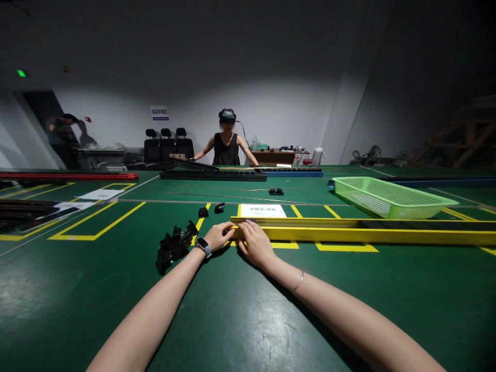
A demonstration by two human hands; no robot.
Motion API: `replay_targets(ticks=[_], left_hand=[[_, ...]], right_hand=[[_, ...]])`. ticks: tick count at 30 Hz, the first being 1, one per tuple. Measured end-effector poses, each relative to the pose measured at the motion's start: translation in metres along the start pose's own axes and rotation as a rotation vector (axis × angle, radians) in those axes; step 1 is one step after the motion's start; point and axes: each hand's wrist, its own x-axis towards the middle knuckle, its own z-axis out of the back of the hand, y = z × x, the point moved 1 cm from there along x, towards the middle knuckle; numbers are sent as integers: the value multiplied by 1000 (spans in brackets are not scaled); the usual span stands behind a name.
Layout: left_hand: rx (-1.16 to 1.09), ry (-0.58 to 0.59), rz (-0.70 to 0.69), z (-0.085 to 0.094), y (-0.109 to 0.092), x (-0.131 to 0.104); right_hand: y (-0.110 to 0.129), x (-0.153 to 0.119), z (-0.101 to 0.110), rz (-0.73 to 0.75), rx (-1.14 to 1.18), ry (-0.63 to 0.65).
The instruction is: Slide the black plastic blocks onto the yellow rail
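Note:
A long yellow rail (349, 235) with a channel along it lies across the green table, its left end between my hands. My right hand (256, 244) is closed over that end, fingers on top and thumb at the near side. My left hand (217, 237), with a watch on the wrist, is closed at the tip of the rail; what its fingers pinch is hidden. A heap of small black parts (174, 245) lies left of my left hand. Two more black pieces (219, 207) sit just beyond it. Dark strips (406, 225) show inside the rail's channel further right.
Behind the rail stand a light green basket (391, 199) and a white paper label (263, 210). Small black parts (276, 191) lie further back. Across the table a person (227, 144) works beside black rails (213, 175) and a blue rail (290, 173). A red rail (77, 176) lies left.

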Motion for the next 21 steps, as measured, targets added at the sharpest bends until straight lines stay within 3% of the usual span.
replay_targets(ticks=[21], left_hand=[[81,-3,23,-1,-1,-1]], right_hand=[[-13,-6,8,11,-25,-5]])
